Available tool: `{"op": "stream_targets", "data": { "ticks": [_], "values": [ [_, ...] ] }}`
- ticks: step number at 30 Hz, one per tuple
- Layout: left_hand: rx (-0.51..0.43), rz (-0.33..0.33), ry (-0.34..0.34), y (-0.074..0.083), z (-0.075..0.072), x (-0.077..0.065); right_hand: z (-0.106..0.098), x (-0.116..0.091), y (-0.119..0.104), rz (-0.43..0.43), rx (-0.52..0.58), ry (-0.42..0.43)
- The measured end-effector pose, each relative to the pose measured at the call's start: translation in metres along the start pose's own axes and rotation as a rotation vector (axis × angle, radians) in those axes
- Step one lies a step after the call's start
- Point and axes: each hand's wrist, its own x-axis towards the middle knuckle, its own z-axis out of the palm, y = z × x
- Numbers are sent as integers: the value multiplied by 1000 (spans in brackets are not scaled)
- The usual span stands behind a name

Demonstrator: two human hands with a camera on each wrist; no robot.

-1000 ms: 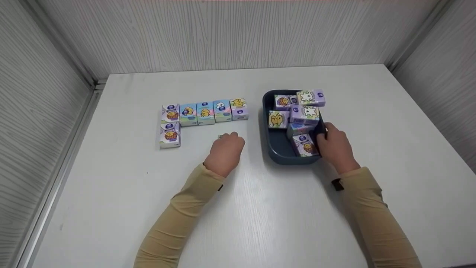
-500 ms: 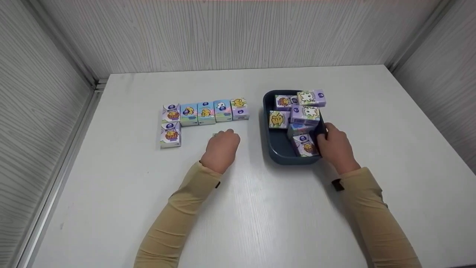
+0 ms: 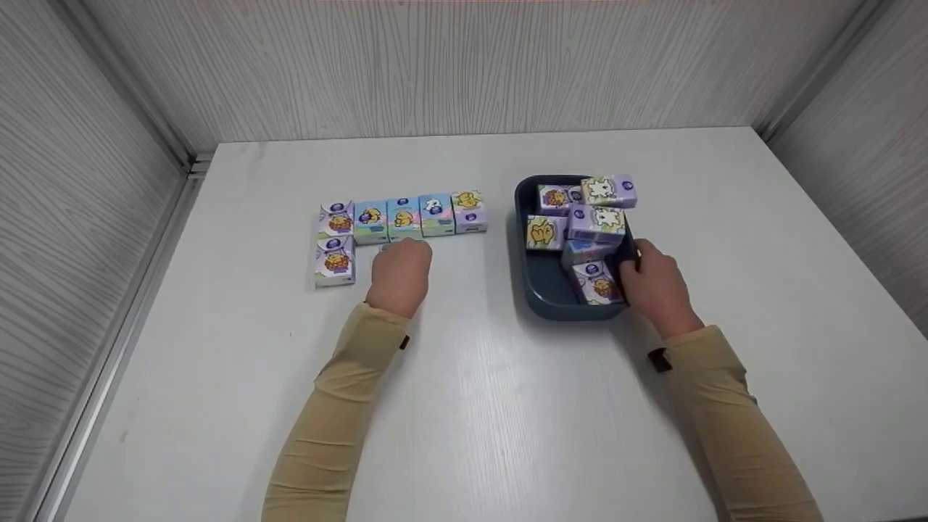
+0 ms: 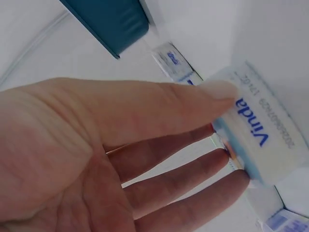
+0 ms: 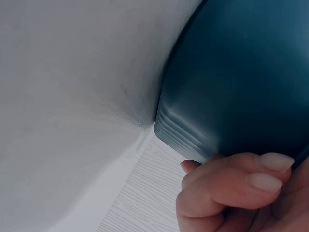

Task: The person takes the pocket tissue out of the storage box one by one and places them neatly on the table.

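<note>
My left hand (image 3: 401, 278) pinches a small Vinda tissue pack (image 4: 263, 128) between thumb and fingers; in the head view the hand hides most of it. It is just below a row of several tissue packs (image 3: 404, 217), right of one pack (image 3: 335, 261) that sits under the row's left end. My right hand (image 3: 658, 290) grips the right side of a dark teal plastic bin (image 3: 573, 313), thumb over the rim. Inside the bin lie several more packs (image 3: 596, 222) in a loose heap, one reaching past the far right rim. The right wrist view shows curled fingers at the bin wall (image 5: 231, 77).
Everything stands on a white table (image 3: 464, 406). A pale wood-grain panel (image 3: 464, 69) rises behind its back edge, with similar panels at left and right.
My left hand has moved left and slightly away from me with the tissue pack, from near the row's right part to under its left part. My right hand and the bin stay put.
</note>
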Motion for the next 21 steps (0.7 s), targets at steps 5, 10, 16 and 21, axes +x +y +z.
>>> {"op": "stream_targets", "data": {
  "ticks": [5, 10, 16, 21],
  "values": [
    [-31, -24, 30, -12, -4, 1, 0, 0, 1, 2, 6, 2],
    [-82, -48, 63, -22, -6, 0, 0, -1, 0, 8, 1, -7],
    [-123, -80, 54, -33, -9, 1, 0, 0, 0, 16, 5, -16],
    [-168, -104, 35, -40, -11, 3, -1, 1, 0, 12, 4, -11]
  ]
}}
